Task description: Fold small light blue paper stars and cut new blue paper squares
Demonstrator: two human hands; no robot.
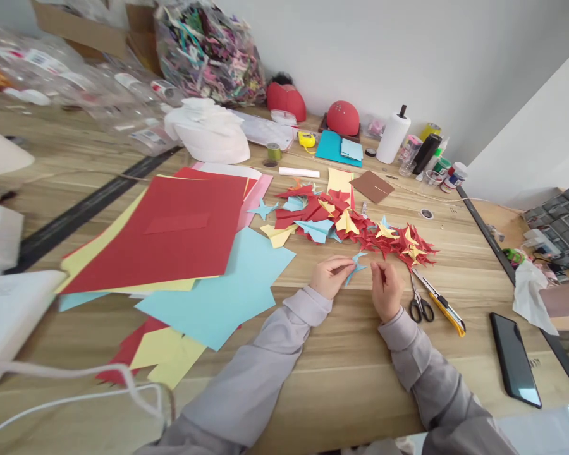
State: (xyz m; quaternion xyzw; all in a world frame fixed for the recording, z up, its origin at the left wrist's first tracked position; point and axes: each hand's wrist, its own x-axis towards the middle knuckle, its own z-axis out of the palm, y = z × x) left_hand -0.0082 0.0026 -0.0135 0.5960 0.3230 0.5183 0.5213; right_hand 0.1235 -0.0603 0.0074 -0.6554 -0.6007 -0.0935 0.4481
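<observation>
Looking down over my own forearms, I see my left hand pinching a small light-blue folded paper piece just above the wooden table, thumb and fingers closed on its left end. The piece juts out to the right of that grip, towards my right hand, with its long axis running roughly left to right and a little spike tipping upward at the far end. The left hand is the nearer one, since it is already on the paper; the right hand sits just beside the free tip, fingers curled together, and I cannot tell whether it touches the paper or only hovers close. The piece looks thin, sharply creased and pointed, star-like or dart-like, the same blue as the large sheet lying to the left under the red sheet. Just beyond my hands lies a heap of finished folded shapes in red, yellow and blue, near the piece but apart from it. To the right of my right hand lie scissors and a yellow utility knife, side by side, with a dark phone well off to the right.
</observation>
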